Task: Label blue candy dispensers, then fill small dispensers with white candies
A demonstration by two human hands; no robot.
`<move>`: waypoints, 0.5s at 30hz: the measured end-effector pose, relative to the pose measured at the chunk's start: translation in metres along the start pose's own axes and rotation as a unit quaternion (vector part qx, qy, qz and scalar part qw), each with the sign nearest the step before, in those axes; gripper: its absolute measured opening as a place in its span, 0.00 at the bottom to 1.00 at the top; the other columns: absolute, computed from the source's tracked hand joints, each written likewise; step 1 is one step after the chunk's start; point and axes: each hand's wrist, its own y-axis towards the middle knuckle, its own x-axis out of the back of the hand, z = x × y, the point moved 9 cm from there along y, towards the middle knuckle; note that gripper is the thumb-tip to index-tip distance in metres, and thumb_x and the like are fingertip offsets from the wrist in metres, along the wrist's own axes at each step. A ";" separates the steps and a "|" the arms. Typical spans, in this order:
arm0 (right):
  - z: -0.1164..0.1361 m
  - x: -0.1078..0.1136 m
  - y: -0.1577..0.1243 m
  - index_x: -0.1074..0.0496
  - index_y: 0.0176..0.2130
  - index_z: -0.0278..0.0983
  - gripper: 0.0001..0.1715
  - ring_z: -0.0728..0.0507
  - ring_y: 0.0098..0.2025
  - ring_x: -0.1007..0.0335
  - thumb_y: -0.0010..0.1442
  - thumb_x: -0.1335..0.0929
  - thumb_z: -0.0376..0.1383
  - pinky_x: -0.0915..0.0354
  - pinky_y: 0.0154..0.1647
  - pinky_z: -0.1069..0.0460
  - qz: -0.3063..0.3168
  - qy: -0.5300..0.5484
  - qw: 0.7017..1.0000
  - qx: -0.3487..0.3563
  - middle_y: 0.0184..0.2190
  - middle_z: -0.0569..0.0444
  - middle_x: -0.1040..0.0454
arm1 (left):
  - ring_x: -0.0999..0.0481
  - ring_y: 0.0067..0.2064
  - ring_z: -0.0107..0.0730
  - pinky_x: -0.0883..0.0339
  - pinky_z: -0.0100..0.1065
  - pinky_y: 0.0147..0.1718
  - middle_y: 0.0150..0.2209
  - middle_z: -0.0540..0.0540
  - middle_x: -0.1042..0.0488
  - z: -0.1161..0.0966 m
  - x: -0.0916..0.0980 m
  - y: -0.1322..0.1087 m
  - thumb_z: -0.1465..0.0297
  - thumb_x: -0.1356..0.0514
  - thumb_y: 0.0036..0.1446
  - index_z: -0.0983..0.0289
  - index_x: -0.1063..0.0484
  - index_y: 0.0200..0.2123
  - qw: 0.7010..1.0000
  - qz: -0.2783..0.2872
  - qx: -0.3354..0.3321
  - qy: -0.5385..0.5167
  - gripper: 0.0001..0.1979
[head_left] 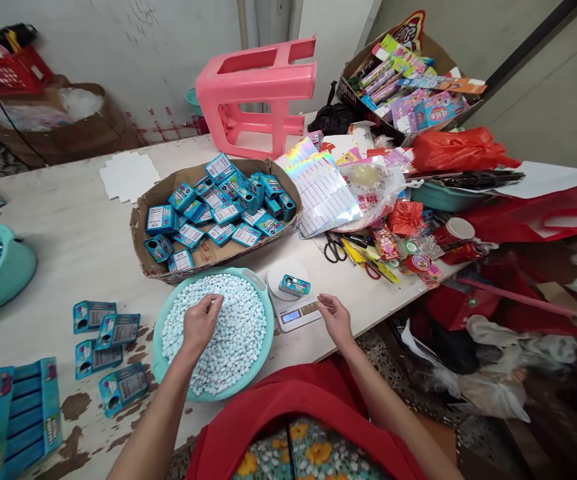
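My left hand (201, 325) is over a turquoise basin (269, 320) heaped with small pale-blue and white candies (233, 333). Its fingers are closed together, and whatever they may hold is hidden. To the right, my right hand (336, 320) is beside a small white kitchen scale (302, 323), with its fingers slightly curled and apart, holding nothing visible. A small blue printed box (295, 285) lies on the round plate of the scale, and the display is lit. Behind the basin, a cardboard tray (208, 257) holds many similar blue boxes (228, 212).
Several blue boxes (111, 357) lie left of the basin, near stacked flat blue cartons (13, 413). Another turquoise basin (23, 273) is at the far left. A pink stool (258, 83) lies at the back. Scissors (335, 250), label sheets (321, 197) and packaging clutter the right side.
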 end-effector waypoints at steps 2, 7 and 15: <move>0.007 -0.007 0.003 0.30 0.43 0.36 0.24 0.40 0.42 0.29 0.50 0.30 0.48 0.32 0.42 0.44 0.009 0.004 1.000 0.008 0.41 0.45 0.25 | 0.27 0.30 0.31 0.39 0.28 0.31 0.29 0.51 0.23 -0.005 -0.009 0.000 0.55 0.48 0.55 0.61 0.25 0.33 1.000 0.013 -0.016 0.012 0.19; 0.029 -0.030 0.011 0.32 0.48 0.39 0.29 0.39 0.48 0.33 0.47 0.29 0.44 0.32 0.43 0.44 0.046 -0.019 0.998 0.045 0.46 0.46 0.29 | 0.29 0.27 0.32 0.41 0.29 0.29 0.25 0.51 0.25 -0.005 -0.013 -0.002 0.55 0.49 0.56 0.60 0.26 0.32 0.999 0.028 -0.001 0.019 0.19; 0.048 -0.057 0.024 0.32 0.47 0.38 0.29 0.40 0.46 0.32 0.45 0.28 0.44 0.34 0.45 0.44 0.073 -0.024 0.994 0.078 0.45 0.48 0.29 | 0.35 0.24 0.27 0.44 0.28 0.25 0.22 0.49 0.31 -0.045 -0.055 0.003 0.55 0.45 0.52 0.62 0.27 0.28 0.983 0.084 0.011 -0.166 0.17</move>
